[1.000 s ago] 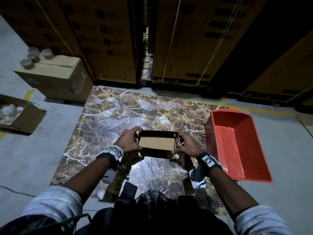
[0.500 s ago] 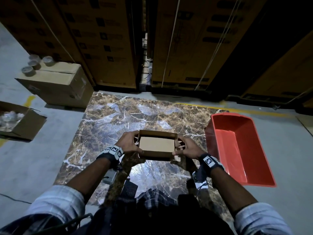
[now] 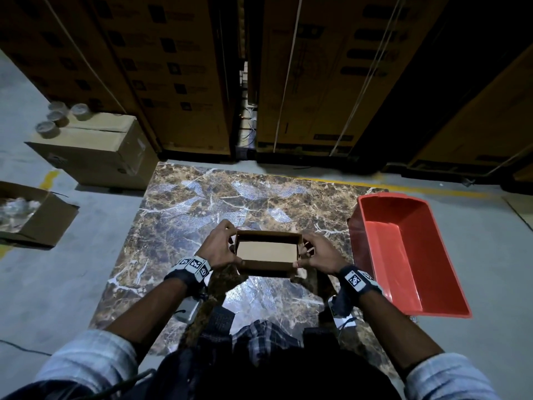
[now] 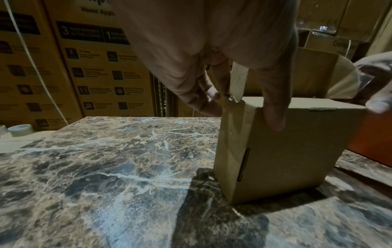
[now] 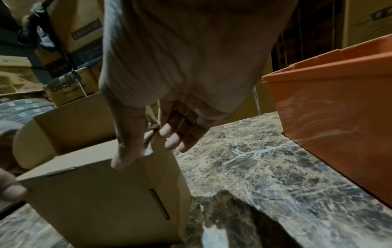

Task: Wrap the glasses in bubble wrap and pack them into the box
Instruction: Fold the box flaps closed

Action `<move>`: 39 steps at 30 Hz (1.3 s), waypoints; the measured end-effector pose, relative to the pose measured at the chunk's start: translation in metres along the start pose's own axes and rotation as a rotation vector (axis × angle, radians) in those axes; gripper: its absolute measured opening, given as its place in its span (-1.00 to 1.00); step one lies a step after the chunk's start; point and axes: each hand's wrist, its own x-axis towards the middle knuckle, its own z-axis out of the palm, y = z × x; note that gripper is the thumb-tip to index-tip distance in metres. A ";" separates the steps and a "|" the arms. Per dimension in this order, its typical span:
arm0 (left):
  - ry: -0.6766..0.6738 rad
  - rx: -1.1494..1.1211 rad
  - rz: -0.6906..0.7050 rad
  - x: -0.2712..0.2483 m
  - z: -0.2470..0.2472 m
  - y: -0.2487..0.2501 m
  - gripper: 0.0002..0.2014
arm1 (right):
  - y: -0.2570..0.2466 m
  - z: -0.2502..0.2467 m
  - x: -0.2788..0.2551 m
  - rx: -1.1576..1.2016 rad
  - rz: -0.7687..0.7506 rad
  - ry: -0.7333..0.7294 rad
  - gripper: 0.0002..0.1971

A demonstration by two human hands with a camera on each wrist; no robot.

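At the far left of the head view an open carton (image 3: 37, 217) sits on the floor with clear, crinkled material inside. Above it, in the upper left of the frame, a closed cardboard carton (image 3: 95, 151) carries several tape rolls (image 3: 57, 116) on its top. Stacked printed cartons (image 3: 173, 67) fill the whole upper edge.

The marbled counter (image 3: 187, 215) takes up the middle of the frame. Just left of centre, the left hand (image 3: 219, 249) holds the left end of the small open box (image 3: 266, 252): in the left wrist view its thumb lies down the near face and its fingers (image 4: 203, 94) curl round the left corner, pinching a side flap. The box stands upright on the counter near the frame's centre, its top open and its cardboard floor bare.

Just right of centre, the right hand (image 3: 317, 252) holds the box's right end in the same way, thumb pressed on the near face, fingers (image 5: 180, 135) bent round the right corner and its flap.

At the right of the frame a red plastic tub (image 3: 409, 255) sits tilted at the counter's right edge, well apart from the box.
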 end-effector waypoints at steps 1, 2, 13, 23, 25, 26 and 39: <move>0.000 -0.001 -0.012 -0.001 0.001 0.000 -0.29 | 0.000 0.001 0.000 -0.002 0.022 -0.001 -0.23; -0.004 -0.010 -0.021 -0.002 0.002 0.000 -0.31 | -0.002 0.002 -0.001 -0.001 0.035 0.001 -0.23; 0.045 -0.178 -0.019 -0.010 0.010 -0.006 -0.17 | -0.026 0.002 -0.029 0.062 -0.036 0.123 -0.58; 0.010 -0.171 -0.006 -0.004 0.009 0.001 -0.12 | -0.017 0.000 -0.026 0.017 -0.115 0.160 -0.53; 0.034 -0.156 0.013 -0.004 0.010 0.000 -0.13 | -0.017 0.001 -0.026 0.021 -0.104 0.170 -0.47; 0.043 -0.134 0.027 -0.003 0.010 -0.001 -0.14 | -0.018 0.002 -0.027 0.025 -0.097 0.179 -0.46; 0.139 -0.013 0.173 -0.013 0.013 -0.009 -0.18 | -0.022 0.010 -0.024 -0.058 -0.016 0.219 -0.39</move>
